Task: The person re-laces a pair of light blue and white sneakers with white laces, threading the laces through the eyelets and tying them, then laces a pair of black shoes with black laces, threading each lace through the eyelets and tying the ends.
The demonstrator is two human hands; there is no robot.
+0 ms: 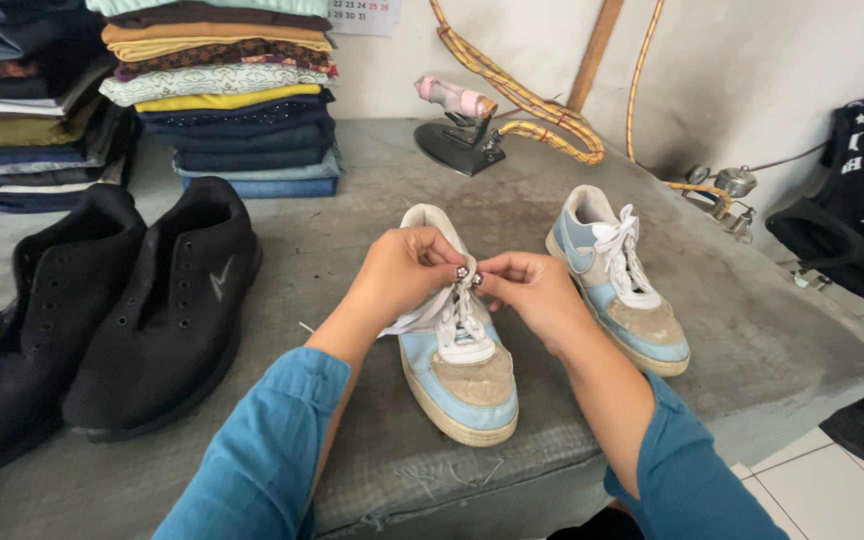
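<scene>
Sneaker [457,365] near worktop [352,230] front edge; both hands' fingers pinching its white laces [462,312]. Left hand [404,272], right hand [527,290] touching. Second sneaker [620,280] just right, black shoes [102,310] left.

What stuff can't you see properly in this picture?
- Head view: the lace ends and any knot on the near blue shoe are hidden by the left hand and right hand.
- The leftmost black shoe is cut off by the left edge.
- The dark bag is cut off by the right edge.
- The paper sheet on the wall is cut off by the top edge.
</scene>
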